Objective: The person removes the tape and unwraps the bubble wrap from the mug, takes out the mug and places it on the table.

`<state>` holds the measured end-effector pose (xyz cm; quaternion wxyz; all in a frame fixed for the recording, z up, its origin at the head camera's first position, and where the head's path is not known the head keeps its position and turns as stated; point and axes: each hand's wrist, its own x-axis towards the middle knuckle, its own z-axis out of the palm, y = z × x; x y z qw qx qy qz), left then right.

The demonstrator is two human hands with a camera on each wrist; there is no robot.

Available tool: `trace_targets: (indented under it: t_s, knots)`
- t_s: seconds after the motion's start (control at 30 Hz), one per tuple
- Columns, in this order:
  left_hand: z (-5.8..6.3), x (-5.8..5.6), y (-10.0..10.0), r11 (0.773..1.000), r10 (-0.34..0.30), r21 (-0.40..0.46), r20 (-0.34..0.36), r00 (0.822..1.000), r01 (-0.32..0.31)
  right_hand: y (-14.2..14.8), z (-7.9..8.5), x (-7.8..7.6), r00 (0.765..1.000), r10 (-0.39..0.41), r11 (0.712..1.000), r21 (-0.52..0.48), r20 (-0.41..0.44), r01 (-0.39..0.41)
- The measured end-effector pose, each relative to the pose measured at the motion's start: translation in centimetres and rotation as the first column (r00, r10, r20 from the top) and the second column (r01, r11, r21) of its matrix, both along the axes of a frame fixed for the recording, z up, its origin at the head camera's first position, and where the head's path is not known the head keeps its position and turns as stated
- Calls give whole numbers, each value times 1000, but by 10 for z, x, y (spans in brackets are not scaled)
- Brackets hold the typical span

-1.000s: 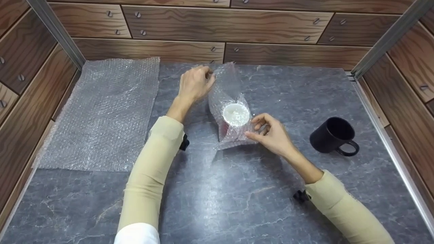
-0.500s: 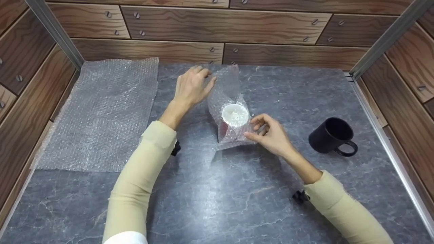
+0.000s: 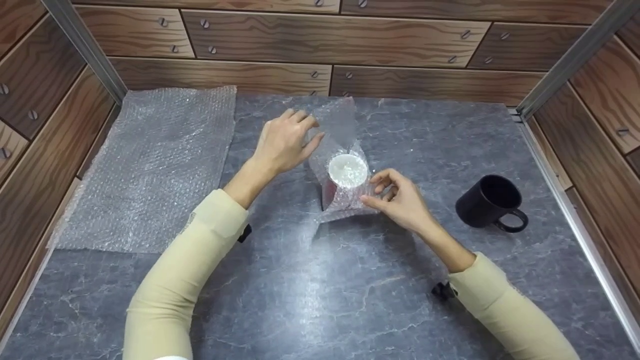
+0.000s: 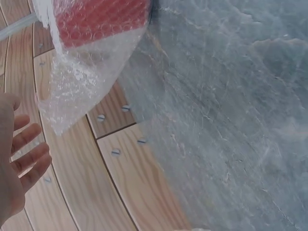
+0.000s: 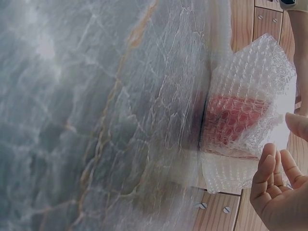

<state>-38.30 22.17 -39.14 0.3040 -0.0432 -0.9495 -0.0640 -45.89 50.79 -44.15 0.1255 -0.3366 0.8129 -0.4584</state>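
A red, cup-like object (image 3: 329, 192) with a round white top stands upright in bubble wrap (image 3: 340, 122) in the head view. Its red side also shows through the wrap in both wrist views. My left hand (image 3: 284, 142) hovers left of the wrap, fingers spread and holding nothing; in the left wrist view they are apart from it. At the near right side of the bundle, my right hand (image 3: 401, 201) holds the wrap between thumb and curled fingers. Any handle on the wrapped object is hidden.
A black mug (image 3: 487, 202) lies tipped to the right, its handle toward the near side. One flat sheet of bubble wrap (image 3: 155, 170) covers the table's left part. Wood-patterned walls (image 3: 280, 42) stand behind and at both sides of the grey marbled table (image 3: 310, 300).
My left hand has come away from the upper edge of the wrap, drawn back toward me, and its fingers have spread. The right hand and the bundle have stayed nearly still.
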Motion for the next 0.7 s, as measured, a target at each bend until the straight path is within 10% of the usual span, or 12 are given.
trace_targets:
  t_s: [0.7]
  knots:
    - [-42, 27, 26, 991, -137, -3, 24, 990, 137, 0, -2, -1, 1000, -10, 1000, -7, -18, 10]
